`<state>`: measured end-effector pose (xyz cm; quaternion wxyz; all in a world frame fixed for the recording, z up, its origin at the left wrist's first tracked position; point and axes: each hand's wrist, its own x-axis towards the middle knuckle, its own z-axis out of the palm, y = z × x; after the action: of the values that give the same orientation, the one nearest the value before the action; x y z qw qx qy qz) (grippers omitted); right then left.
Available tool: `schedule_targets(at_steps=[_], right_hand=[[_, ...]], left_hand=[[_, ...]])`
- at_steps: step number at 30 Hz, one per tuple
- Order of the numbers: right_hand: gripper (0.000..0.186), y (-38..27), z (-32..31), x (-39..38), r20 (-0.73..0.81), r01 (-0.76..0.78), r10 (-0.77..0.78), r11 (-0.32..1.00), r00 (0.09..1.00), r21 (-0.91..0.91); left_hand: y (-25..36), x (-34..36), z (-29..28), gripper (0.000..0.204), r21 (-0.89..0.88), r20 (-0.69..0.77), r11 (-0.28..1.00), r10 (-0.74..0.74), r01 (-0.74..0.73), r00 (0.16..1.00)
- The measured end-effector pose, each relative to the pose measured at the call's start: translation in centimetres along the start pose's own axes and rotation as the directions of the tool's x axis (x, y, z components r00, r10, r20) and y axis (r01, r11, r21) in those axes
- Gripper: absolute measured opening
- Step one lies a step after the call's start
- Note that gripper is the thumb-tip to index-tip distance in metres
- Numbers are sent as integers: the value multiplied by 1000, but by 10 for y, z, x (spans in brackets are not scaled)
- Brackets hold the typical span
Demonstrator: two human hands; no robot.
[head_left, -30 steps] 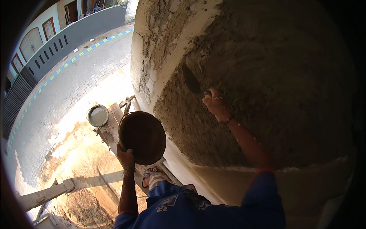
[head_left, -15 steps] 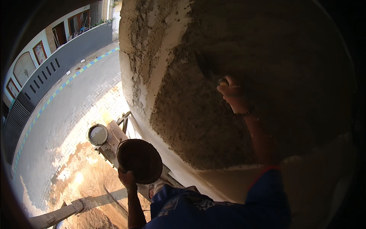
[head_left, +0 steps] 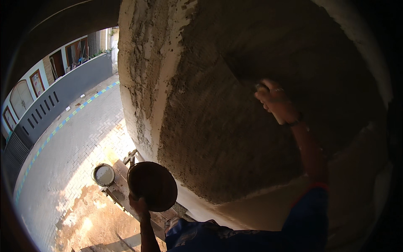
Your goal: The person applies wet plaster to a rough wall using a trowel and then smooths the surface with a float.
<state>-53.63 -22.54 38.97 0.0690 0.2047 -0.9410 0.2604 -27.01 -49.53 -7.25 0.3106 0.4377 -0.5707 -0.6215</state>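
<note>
Head view, the only one. Trowel (head_left: 236, 72) is held at the upper middle of the wall (head_left: 201, 159), well in from the pale strip along its left edge; blade contact can't be confirmed, too dark. Handle is gripped by the right hand (head_left: 277, 101), fingers curled round it. Pan (head_left: 171, 196) is pinched at its near-left rim by the left hand (head_left: 140, 206) and held low over the plank (head_left: 122, 171), just beside the wall's lower left edge. Pan contents not readable. Bucket (head_left: 112, 182) with grey liquid is seen by the plank's left edge, near its far end, apart from both hands.

Step in hand, as judged: rough coat being levelled with the trowel. Next move would call for blade near flat, pressure light and even, pan kept level.

Trowel tip is pointed up-left in view, away from the right hand, toward the wall's upper left; long axis is set diagonally, roughly along the wall face. Blade tilt can't be judged. Pan mouth is turned up toward the camera; round, so no long axis.
</note>
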Motion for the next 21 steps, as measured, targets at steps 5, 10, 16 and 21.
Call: schedule_targets(at_steps=[5,10,16,21], right_hand=[[36,3,-58,-22,-244,235,-435,787,867,-570],[39,-25,-76,-36,-179,488,-659,687,731,-538],[42,-120,-72,-62,23,917,-943,316,332,-245],[43,-142,-79,-96,116,931,-941,334,319,145]], left_hand=[[-18,-20,21,58,-37,48,999,-28,30,998],[-14,-32,3,58,38,-32,999,27,-26,999],[-1,-41,-9,57,-88,-63,990,104,-110,993],[-5,-57,14,57,-117,-24,990,81,-83,996]])
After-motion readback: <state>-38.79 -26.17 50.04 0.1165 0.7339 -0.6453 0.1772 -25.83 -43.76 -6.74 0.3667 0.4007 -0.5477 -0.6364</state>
